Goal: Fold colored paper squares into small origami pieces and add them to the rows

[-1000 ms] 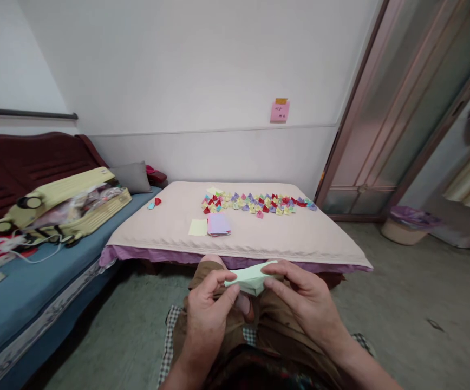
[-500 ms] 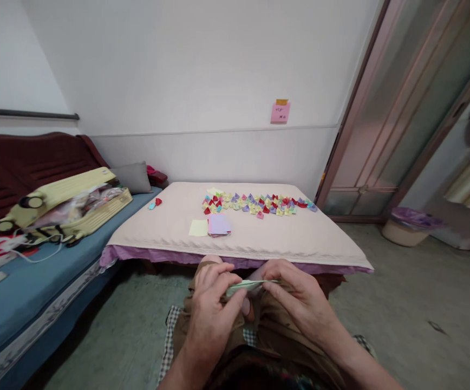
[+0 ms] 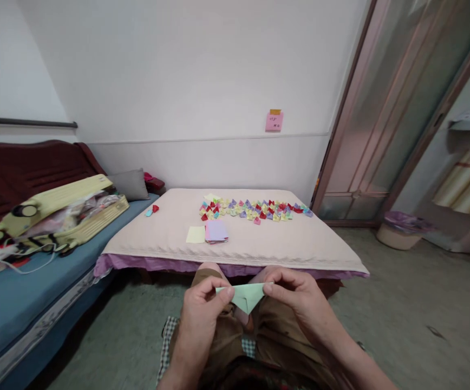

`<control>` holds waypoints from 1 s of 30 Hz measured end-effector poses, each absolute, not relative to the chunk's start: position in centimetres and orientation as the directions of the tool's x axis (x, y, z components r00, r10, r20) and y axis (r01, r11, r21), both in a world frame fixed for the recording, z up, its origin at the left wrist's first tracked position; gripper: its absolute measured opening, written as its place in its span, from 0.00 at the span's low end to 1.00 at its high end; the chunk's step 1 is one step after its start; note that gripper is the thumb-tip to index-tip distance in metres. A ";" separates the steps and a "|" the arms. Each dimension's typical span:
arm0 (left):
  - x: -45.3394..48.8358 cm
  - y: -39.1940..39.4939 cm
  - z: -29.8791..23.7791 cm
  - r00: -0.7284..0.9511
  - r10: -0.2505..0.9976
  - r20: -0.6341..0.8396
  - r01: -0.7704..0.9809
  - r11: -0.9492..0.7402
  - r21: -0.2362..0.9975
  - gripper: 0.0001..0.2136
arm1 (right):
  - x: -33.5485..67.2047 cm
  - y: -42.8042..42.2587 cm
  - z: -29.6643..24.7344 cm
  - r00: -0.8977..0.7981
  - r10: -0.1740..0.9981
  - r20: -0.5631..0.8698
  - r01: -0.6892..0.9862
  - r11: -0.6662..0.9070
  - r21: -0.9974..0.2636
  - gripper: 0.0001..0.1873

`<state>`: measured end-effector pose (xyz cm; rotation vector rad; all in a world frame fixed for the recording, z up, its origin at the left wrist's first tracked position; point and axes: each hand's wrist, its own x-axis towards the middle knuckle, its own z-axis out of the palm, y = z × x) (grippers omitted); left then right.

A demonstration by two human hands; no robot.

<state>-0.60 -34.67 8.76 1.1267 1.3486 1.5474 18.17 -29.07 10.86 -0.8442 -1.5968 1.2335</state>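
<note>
Between my two hands a light green folded paper (image 3: 246, 296) is stretched out above my lap, its long edge on top and a point hanging down. My left hand (image 3: 203, 303) pinches its left corner between thumb and fingers. The right corner is pinched by my right hand (image 3: 295, 295). On the cloth-covered table in front, a stack of square paper sheets (image 3: 216, 231), lilac on top, lies beside a pale yellow sheet (image 3: 195, 234). Behind them spreads a long cluster of small folded paper pieces (image 3: 255, 209) in red, yellow, purple and other colours.
The low table (image 3: 154, 233) has a cream cover over a purple cloth. A red folded piece (image 3: 155, 208) and a blue one lie at its left. An open yellow suitcase (image 3: 84, 222) rests on the blue sofa (image 3: 72, 281). A lined bin (image 3: 401, 230) stands at right.
The green paper has turned from nearly edge-on to face me, showing a triangle. My left hand has shifted to its left corner. The view has tilted slightly.
</note>
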 end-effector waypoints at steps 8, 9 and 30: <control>1.1 -34.8 8.8 -0.262 0.964 0.037 -0.478 -0.163 0.863 0.08 | 17.1 -29.5 9.6 -0.327 0.918 0.224 -0.136 0.189 -0.973 0.08; 1.3 -34.8 8.8 -0.252 0.967 0.030 -0.504 -0.158 0.849 0.07 | 17.0 -29.7 9.5 -0.325 0.919 0.223 -0.135 0.189 -0.973 0.08; 2.0 -34.5 8.1 -0.143 0.989 0.044 -0.352 -0.093 0.931 0.14 | 16.4 -29.7 8.7 -0.455 0.888 0.075 0.008 0.088 -0.996 0.09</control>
